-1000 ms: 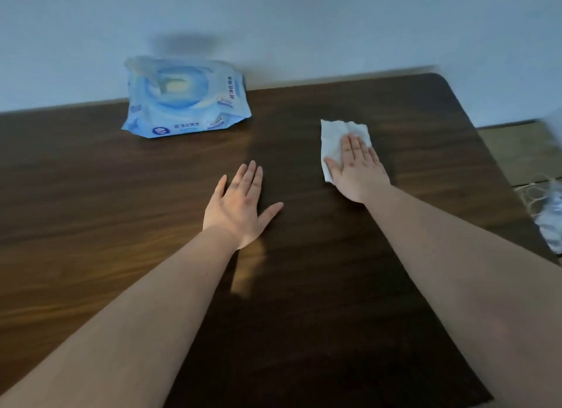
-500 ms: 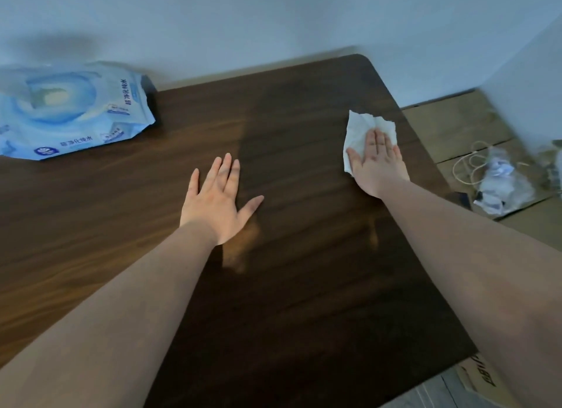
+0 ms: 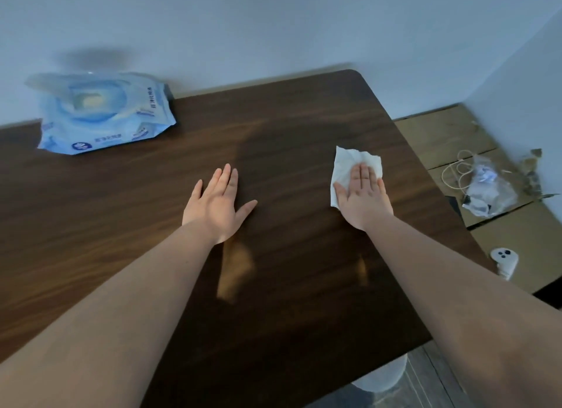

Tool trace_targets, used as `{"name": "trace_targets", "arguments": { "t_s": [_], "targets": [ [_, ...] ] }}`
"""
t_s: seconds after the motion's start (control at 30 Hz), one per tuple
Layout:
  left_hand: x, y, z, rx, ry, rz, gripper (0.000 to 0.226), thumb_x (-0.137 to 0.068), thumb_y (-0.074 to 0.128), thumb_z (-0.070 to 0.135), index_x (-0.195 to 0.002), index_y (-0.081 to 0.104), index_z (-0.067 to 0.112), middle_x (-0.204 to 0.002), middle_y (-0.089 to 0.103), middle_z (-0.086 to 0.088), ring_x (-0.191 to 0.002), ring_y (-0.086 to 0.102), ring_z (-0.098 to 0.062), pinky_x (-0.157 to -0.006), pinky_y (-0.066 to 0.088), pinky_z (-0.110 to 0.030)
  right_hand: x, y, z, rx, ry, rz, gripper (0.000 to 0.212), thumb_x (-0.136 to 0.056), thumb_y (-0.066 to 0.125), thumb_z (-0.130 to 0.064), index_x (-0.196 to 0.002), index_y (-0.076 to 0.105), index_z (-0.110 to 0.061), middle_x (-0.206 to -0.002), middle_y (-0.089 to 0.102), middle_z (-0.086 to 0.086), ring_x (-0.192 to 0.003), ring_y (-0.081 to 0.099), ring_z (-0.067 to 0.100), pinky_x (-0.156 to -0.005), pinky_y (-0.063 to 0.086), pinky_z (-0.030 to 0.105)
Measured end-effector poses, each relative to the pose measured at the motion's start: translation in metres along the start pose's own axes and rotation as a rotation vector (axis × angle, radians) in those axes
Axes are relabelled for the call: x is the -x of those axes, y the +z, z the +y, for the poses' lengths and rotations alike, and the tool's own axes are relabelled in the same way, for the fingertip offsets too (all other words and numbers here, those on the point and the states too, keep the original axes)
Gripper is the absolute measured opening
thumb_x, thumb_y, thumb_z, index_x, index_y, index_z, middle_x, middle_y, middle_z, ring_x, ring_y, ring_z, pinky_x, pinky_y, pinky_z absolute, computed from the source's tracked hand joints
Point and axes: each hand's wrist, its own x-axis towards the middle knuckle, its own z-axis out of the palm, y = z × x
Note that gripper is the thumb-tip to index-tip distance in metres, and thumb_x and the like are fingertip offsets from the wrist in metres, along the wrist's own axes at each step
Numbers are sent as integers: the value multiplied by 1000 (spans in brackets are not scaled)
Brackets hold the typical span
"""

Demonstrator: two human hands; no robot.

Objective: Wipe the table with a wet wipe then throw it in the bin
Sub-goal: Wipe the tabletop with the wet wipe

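A white wet wipe (image 3: 345, 167) lies flat on the dark wooden table (image 3: 289, 286), right of centre. My right hand (image 3: 363, 197) presses down on it with the fingers together, palm flat, covering its lower right part. My left hand (image 3: 217, 207) rests flat on the bare tabletop near the middle, fingers extended and thumb spread, holding nothing. No bin is in view.
A blue pack of wet wipes (image 3: 103, 115) lies at the table's far left by the wall. Right of the table, cardboard (image 3: 456, 137) on the floor carries a white cable (image 3: 456, 173), a crumpled plastic bag (image 3: 489, 188) and a white controller (image 3: 503, 263).
My right hand slid the wipe rightward across the table, then slightly back toward me. The left hand stayed flat in place. The view swung right, then partly back.
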Motion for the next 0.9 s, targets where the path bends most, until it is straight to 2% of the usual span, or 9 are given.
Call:
{"name": "trace_targets", "arguments": {
  "t_s": [0.27,0.53,0.67,0.9],
  "targets": [
    [88,13,-86,-10,-101,33,77,-93,17,65,-152,-4,21,-160,-9,4,-146,-9,-13,-119,-1,-41,51,20,-95,31,-197,2,70,-97,6,-54,-149,-14,-11,-159,-14,8,-146,-12,21,-115,-10,35],
    [194,40,-192,-14,-368,34,90,-79,3,77,-151,-10,24,-160,-14,3,-146,-13,-15,-118,-2,-43,98,40,-227,132,-519,-36,70,-97,5,-54,-148,-18,-13,-158,-20,7,-145,-17,19,-118,-10,37],
    [248,49,-244,33,-533,37,97,-75,3,81,-150,-11,23,-159,-16,0,-146,-14,-16,-118,-1,-43,128,54,-301,164,-693,-38,71,-96,6,-55,-148,-16,-13,-158,-19,6,-145,-17,19,-117,-11,37],
    [326,64,-323,82,-772,66,104,-70,2,87,-150,-11,21,-160,-15,-3,-146,-14,-17,-118,0,-46,173,72,-412,228,-892,-46,69,-97,7,-53,-149,-14,-13,-159,-18,6,-145,-17,18,-116,-13,36]
  ]
}}
